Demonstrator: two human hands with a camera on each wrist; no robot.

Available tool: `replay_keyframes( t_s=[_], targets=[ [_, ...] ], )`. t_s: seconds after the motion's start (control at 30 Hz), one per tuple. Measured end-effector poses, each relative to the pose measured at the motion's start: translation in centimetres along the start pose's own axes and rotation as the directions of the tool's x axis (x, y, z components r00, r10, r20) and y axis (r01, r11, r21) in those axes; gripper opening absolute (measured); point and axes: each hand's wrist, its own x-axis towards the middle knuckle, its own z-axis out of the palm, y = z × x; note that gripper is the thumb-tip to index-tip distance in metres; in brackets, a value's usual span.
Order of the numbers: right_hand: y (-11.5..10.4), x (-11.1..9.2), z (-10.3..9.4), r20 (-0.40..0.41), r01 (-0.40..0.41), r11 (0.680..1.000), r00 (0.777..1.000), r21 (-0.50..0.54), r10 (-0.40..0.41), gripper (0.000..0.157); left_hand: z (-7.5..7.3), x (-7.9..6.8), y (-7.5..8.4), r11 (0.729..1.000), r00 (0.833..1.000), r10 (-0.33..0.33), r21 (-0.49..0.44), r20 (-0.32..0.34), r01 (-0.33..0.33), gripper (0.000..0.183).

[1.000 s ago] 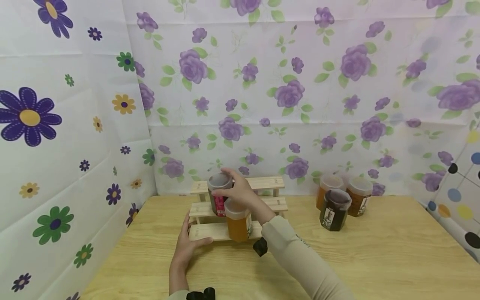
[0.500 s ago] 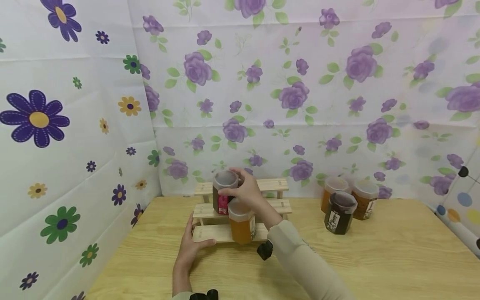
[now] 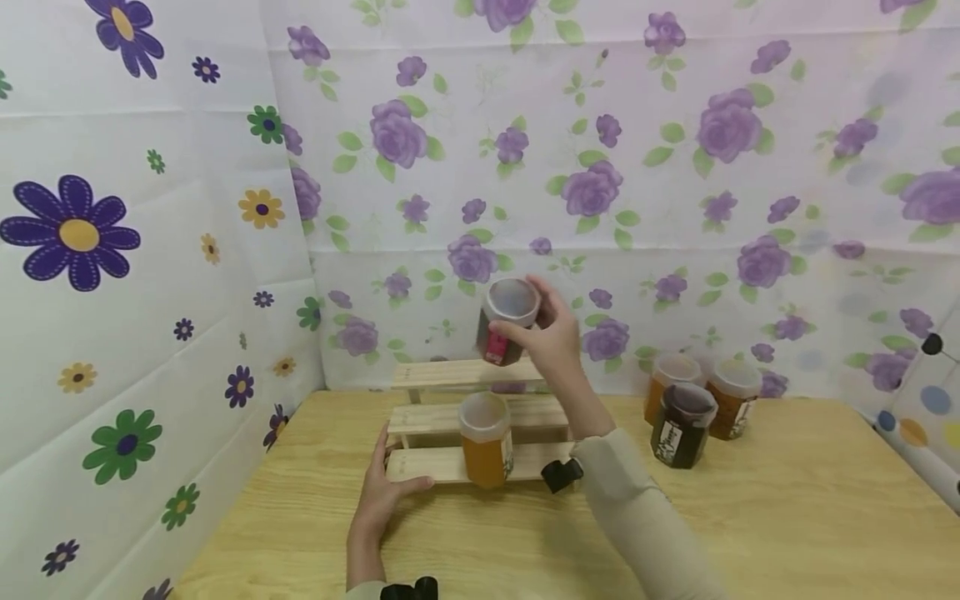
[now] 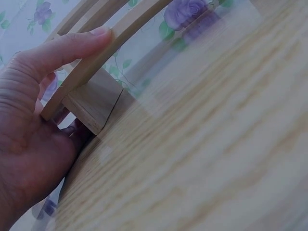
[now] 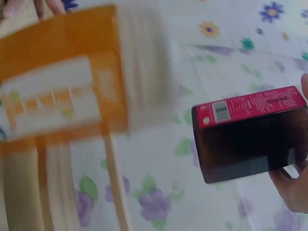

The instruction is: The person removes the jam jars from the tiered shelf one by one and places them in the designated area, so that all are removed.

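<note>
A dark jar with a pale lid and a pinkish-red label is raised above the wooden tiered rack. My right hand grips it near the lid, thumb in front and fingers behind. Its dark side and barcoded label face the right wrist view. At the rack's left end, my left hand holds the lowest tier. In the left wrist view its thumb lies along the board's front edge, other fingers partly hidden behind. An amber jar stands on that lowest tier.
To the right on the wood-grain table, a dark jar with a white label stands before an orange jar and a brown jar. Flowered sheets hang behind and at the left.
My right hand has lifted the dark red-labelled jar off the middle tier, up and to the right. My left hand stays at the rack's left end.
</note>
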Motion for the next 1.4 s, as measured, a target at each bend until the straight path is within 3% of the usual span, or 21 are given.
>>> replay_keyframes(
  t_s=[0.13,0.3,0.47,0.63,1.07,1.4],
  targets=[
    [-0.7,-1.4,-3.4,-0.098,-0.052,0.997,0.994,0.059,0.058,0.082,0.1,0.0,0.2,1.000,1.000,-0.006,0.005,0.001,0.006,0.121],
    [-1.0,-4.1,-7.4,-0.210,-0.146,0.976,0.961,0.160,0.178,0.076,0.3,0.0,0.4,1.000,1.000,-0.005,0.018,0.004,0.005,0.121],
    [-0.4,-6.0,-10.7,-0.271,-0.195,0.970,0.935,0.146,0.229,0.073,0.4,-0.3,0.0,0.999,1.000,-0.025,0.036,0.006,0.024,0.122],
    [-0.1,-6.4,-13.5,-0.346,-0.141,0.967,0.914,0.211,0.209,0.068,0.5,-0.4,-0.1,0.998,0.999,-0.046,0.046,-0.004,0.046,0.123],
    [-1.0,-6.5,-19.4,-0.537,-0.047,0.962,0.822,0.270,0.191,0.067,0.7,0.0,0.2,0.998,0.999,-0.042,0.054,-0.009,0.042,0.123],
    [0.5,-7.0,-23.2,-0.679,0.016,0.951,0.704,0.309,0.209,0.070,0.5,0.0,0.3,0.998,0.999,-0.034,0.044,0.014,0.034,0.123]
  ],
)
